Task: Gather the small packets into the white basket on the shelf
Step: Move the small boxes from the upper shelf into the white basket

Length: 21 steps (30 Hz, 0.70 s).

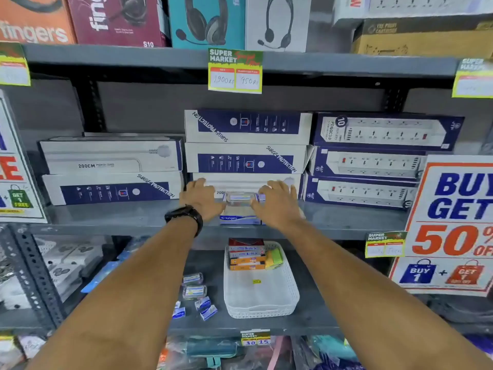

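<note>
Both arms reach to the middle shelf. My left hand (201, 198) and my right hand (277, 201) press from either side on a small stack: a clear plastic packet (240, 198) on top of a white and blue Kangaro box (238, 218). On the shelf below stands the white basket (262, 297), with several red, blue and orange small boxes (246, 253) and a yellow-green item stacked at its far end. Left of the basket lie loose small packets (194, 292), some clear, some white and blue (208, 312).
Large white and navy power strip boxes (248, 158) are stacked right behind my hands. A "Buy 1 Get 1" poster (453, 225) hangs at the right. Headphone boxes fill the top shelf. A price tag (235, 70) hangs from the upper shelf edge.
</note>
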Motion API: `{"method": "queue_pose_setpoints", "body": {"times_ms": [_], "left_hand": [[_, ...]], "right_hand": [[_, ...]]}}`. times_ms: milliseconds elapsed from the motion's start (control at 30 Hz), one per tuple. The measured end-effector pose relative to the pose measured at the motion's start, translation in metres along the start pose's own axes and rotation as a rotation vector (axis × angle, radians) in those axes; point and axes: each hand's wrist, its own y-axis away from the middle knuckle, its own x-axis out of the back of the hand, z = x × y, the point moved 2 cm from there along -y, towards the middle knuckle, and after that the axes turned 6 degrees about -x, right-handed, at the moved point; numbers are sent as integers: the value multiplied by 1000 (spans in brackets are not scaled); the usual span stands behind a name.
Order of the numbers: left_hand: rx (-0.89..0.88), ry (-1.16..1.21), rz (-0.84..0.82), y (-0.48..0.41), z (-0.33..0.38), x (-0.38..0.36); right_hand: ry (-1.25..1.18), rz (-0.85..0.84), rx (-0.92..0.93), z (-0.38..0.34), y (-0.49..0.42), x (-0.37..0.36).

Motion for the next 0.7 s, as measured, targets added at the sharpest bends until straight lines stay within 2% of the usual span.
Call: {"method": "queue_pose_setpoints", "body": {"times_ms": [100, 300, 400, 500, 700], "left_hand": [[13, -5, -109, -1, -3, -3], [28, -37, -148, -3, -5, -4], [23, 71, -174, -1, -5, -4], [13, 143, -131, 4, -4, -4], [114, 271, -7, 27, -6, -5]], "right_hand": [[66, -50, -83, -6, -4, -2], [180, -138, -164, -13, -10, -9], [188, -138, -171, -14, -13, -15], [200, -167, -184, -13, -15, -18], [162, -186, -160, -7, -8, -20]]}}
